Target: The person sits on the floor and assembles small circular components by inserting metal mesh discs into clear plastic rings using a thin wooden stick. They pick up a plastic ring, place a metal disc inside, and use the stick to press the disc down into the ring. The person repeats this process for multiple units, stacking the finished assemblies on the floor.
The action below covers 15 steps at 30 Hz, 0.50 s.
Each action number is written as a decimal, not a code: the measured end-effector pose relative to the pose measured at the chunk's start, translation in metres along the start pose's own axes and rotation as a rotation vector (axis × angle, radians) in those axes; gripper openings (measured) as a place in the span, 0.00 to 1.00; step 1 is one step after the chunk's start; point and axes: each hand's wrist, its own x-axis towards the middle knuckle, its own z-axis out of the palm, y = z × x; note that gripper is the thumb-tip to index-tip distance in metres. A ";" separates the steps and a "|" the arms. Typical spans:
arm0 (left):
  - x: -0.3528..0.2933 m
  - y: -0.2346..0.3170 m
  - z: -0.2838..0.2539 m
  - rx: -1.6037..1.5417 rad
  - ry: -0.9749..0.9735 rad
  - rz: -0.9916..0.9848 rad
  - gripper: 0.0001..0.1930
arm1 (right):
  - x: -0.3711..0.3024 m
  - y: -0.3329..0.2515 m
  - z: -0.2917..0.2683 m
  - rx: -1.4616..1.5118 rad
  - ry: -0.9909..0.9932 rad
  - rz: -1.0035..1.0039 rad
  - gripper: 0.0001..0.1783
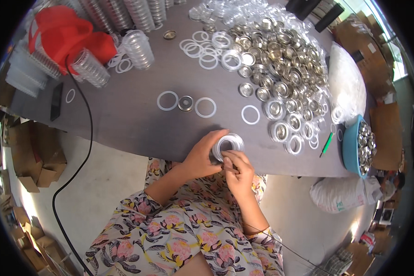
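At the worktop's [138,124] near edge, the left hand [201,155] curled round a pale ringed cylinder [236,140], apparently steadying it; the right hand [239,172] bunched its fingers at the rim, any pinch unclear. A metal cap [185,103] lay beyond, probably for easy reach.

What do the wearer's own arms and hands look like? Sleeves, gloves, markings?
Left hand and right hand are both bare: no gloves, watch or bracelet visible. Left sleeve and right sleeve are loose, pale floral-print fabric with pink blooms, dark leaves and yellow touches, stopping well short of the hands.
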 end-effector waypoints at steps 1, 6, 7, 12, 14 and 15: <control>-0.004 -0.002 -0.003 -0.096 0.035 -0.022 0.39 | 0.002 -0.004 0.001 0.028 -0.014 -0.017 0.08; -0.013 0.003 -0.027 -0.515 0.198 -0.043 0.39 | 0.014 -0.016 0.017 0.429 -0.105 -0.004 0.09; -0.014 0.002 -0.026 -0.566 0.254 -0.074 0.37 | 0.012 -0.016 0.022 0.470 -0.091 0.031 0.10; -0.014 0.009 -0.008 -1.096 0.521 -0.278 0.27 | 0.003 -0.021 0.050 0.675 0.001 0.223 0.13; -0.015 0.007 -0.003 -1.169 0.497 -0.333 0.23 | 0.001 -0.023 0.052 0.698 0.002 0.283 0.14; -0.014 0.006 -0.003 -1.205 0.485 -0.355 0.22 | 0.002 -0.024 0.051 0.681 -0.006 0.272 0.15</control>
